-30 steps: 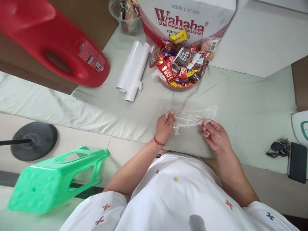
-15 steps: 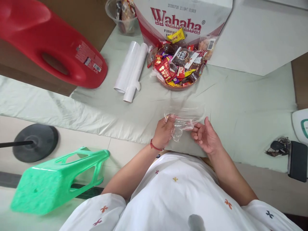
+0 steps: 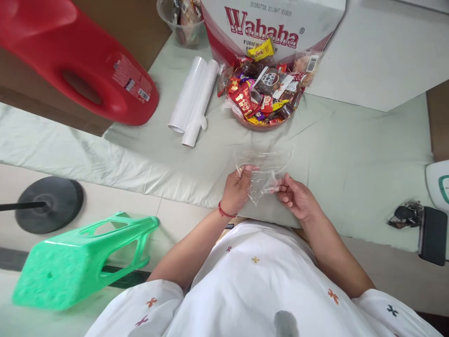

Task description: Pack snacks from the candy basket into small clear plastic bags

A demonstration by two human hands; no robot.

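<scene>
A clear, crinkled plastic wrapper (image 3: 263, 180) is stretched between my hands, low over the cloth-covered table near its front edge. My left hand (image 3: 237, 189) pinches its left side between thumb and fingers, and a red string bracelet circles that wrist. On the other side, my right hand (image 3: 294, 195) has thumb and bent fingers closed on the wrapper's right edge. Beyond the hands sits a round dish piled with wrapped snacks (image 3: 263, 93), in reds, yellows and browns. Neither hand touches the dish.
White rolls (image 3: 189, 96) lie left of the dish, near a red jug (image 3: 105, 70). A Wahaha box (image 3: 273, 18) stands behind. Keys (image 3: 405, 214) and a black phone (image 3: 433, 234) are at the right. A green stool (image 3: 87, 262) lies lower left.
My right thumb has come down from its raised position onto the wrapper's edge. The wrapper has changed shape and hangs more spread out. The view has shifted slightly.
</scene>
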